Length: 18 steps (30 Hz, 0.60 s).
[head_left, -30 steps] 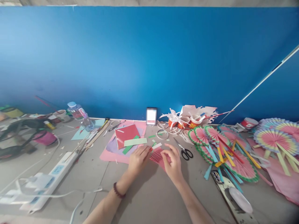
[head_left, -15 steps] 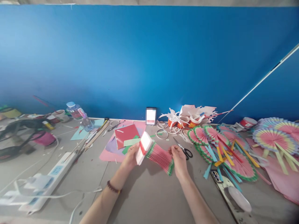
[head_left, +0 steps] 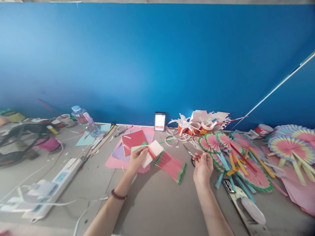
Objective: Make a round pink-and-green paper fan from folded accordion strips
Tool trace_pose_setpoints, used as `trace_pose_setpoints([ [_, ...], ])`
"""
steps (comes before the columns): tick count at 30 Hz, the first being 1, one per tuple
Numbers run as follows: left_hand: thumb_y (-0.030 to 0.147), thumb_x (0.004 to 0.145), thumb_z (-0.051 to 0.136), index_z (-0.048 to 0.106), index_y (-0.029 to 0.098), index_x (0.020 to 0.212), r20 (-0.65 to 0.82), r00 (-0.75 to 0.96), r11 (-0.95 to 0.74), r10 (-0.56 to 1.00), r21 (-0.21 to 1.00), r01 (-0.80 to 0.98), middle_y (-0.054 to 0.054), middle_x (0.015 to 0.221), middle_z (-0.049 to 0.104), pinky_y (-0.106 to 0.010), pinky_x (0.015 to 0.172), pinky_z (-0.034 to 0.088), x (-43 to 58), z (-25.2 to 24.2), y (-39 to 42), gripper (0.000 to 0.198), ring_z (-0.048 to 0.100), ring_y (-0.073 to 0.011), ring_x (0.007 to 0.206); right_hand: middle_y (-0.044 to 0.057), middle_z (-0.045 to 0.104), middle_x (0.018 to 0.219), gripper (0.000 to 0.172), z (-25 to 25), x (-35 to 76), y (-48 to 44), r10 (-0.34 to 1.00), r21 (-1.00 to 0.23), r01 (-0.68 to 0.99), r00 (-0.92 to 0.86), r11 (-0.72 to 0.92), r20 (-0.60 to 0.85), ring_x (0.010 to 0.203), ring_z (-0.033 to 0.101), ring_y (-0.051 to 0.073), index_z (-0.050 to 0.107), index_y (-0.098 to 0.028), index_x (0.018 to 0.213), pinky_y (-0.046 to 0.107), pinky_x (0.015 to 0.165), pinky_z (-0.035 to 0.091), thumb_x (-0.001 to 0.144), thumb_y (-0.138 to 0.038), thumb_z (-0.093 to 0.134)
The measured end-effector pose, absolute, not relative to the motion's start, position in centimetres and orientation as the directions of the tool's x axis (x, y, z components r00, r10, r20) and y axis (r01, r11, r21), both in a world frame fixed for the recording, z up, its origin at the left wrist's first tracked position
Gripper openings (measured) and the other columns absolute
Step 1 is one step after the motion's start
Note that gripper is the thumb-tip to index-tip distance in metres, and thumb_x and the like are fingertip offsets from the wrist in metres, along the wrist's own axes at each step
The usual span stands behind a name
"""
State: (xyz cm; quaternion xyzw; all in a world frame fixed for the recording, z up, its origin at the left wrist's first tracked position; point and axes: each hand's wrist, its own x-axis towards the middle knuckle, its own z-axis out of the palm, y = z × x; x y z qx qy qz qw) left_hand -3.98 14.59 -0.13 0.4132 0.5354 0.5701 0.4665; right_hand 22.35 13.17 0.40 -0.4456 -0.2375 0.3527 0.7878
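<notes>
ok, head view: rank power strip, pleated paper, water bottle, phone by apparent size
1. power strip, though it lies nearest the camera
2. pleated paper, held in the left hand
3. water bottle
4. phone, farthest back, so its true size is unsure

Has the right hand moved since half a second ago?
Yes. The right hand has left the pleated paper and shifted right, over the handles of the scissors.

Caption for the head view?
Left hand holds a pleated pink fan by its white end; right hand at the scissors.
</notes>
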Motion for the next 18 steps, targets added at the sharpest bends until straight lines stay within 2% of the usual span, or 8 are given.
trace_pose_setpoints([
  [4,0.041,0.058,0.077,0.072,0.017,0.087,-0.19,-0.27,0.047,0.944,0.886,-0.461,-0.004,0.076,0.073,-0.023,0.051,0.048,-4.2,0.2,14.8,0.038,0.063,-0.0146,0.058,-0.006,0.057,0.067,0.034,-0.3,22.9,13.6,0.733,-0.867,-0.364,0.68,0.339,0.001,0.052,0.053,0.007,0.045,-0.021,0.079,0.021,0.052,0.044,0.068,-0.046,0.065],
  [8,0.041,0.055,0.078,0.072,0.015,0.083,-0.196,-0.149,0.084,0.969,0.834,-0.546,-0.004,0.071,0.071,-0.021,0.048,0.046,-4.1,1.1,14.1,0.039,0.061,-0.0132,0.055,-0.005,0.059,0.065,0.035,-0.3,23.7,14.0,0.712,-0.84,-0.415,0.7,0.351,-0.049,0.052,0.054,0.008,0.045,-0.021,0.078,0.022,0.051,0.045,0.063,-0.043,0.068],
  [10,0.041,0.057,0.077,0.072,0.013,0.083,-0.162,-0.027,0.129,0.986,0.865,-0.485,-0.006,0.07,0.071,-0.022,0.048,0.046,-4.5,1.3,13.7,0.038,0.061,-0.014,0.054,-0.005,0.059,0.065,0.033,0.0,24.5,14.0,0.691,-0.828,-0.418,0.721,0.374,-0.052,0.053,0.055,0.008,0.045,-0.021,0.077,0.022,0.051,0.045,0.063,-0.04,0.068],
  [13,0.038,0.062,0.075,0.073,0.013,0.081,-0.135,0.195,0.185,0.972,0.945,-0.27,-0.008,0.073,0.071,-0.027,0.054,0.049,-5.5,1.7,13.3,0.031,0.063,-0.0177,0.058,-0.005,0.059,0.064,0.026,0.3,26.0,14.1,0.633,-0.821,-0.379,0.773,0.427,-0.028,0.053,0.054,0.009,0.046,-0.02,0.076,0.022,0.051,0.044,0.067,-0.037,0.064],
  [15,0.035,0.066,0.073,0.074,0.016,0.083,-0.1,0.269,0.123,0.958,0.99,-0.072,-0.009,0.083,0.073,-0.028,0.061,0.05,-6.1,2.0,13.2,0.025,0.066,-0.0203,0.07,-0.005,0.059,0.063,0.023,0.4,27.1,14.2,0.59,-0.814,-0.353,0.808,0.461,-0.016,0.053,0.054,0.009,0.046,-0.021,0.076,0.023,0.052,0.044,0.069,-0.035,0.063],
  [18,0.034,0.07,0.068,0.074,0.019,0.086,-0.031,0.281,-0.019,0.959,0.984,0.175,-0.008,0.092,0.073,-0.029,0.072,0.051,-6.0,2.2,13.4,0.022,0.066,-0.0226,0.083,-0.006,0.057,0.061,0.023,0.3,28.3,14.2,0.559,-0.812,-0.323,0.829,0.485,0.004,0.054,0.055,0.01,0.046,-0.021,0.079,0.024,0.052,0.042,0.07,-0.034,0.062],
])
